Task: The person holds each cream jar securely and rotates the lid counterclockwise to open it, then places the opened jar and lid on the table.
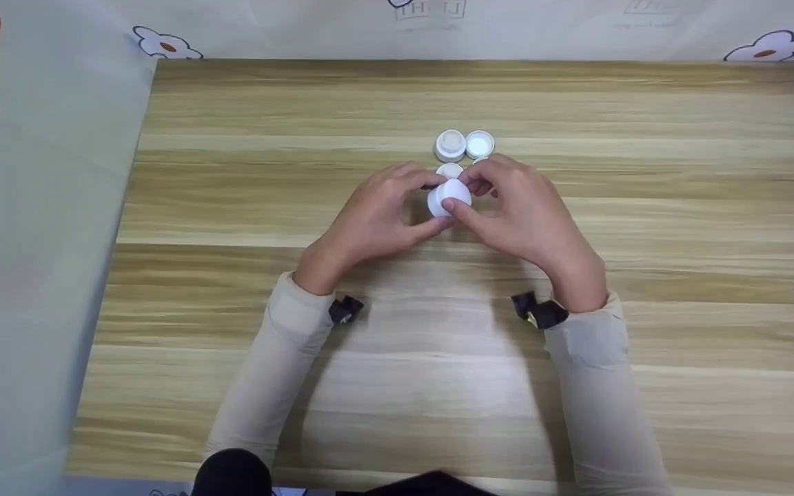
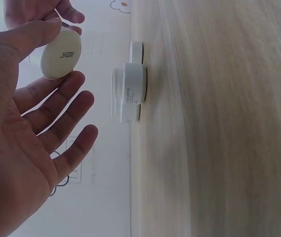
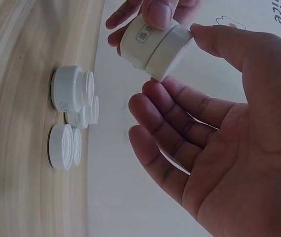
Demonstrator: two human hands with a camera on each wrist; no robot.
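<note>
Above the table, a small white cosmetic jar [image 1: 436, 205] is held tilted between both hands, its white lid [image 3: 169, 55] fitted on its top. My left hand [image 1: 380, 215] pinches the jar body between thumb and fingers; small print shows on the jar's base [image 2: 61, 55] in the left wrist view. My right hand [image 1: 524, 210] grips the lid, thumb at one edge and fingertips at the opposite one. Its other fingers spread loosely below, as the right wrist view shows. Just beyond the hands stands a lidless white jar [image 1: 449, 170], partly covered in the head view.
Farther back stands another lidless white jar [image 1: 451, 146], with an upturned lid [image 1: 480, 145] beside it. A second loose lid [image 3: 77, 146] is mostly hidden by the right hand in the head view. Wood-grain table [image 1: 231, 310] lies underneath, with a pale patterned backdrop [image 1: 300, 27] behind.
</note>
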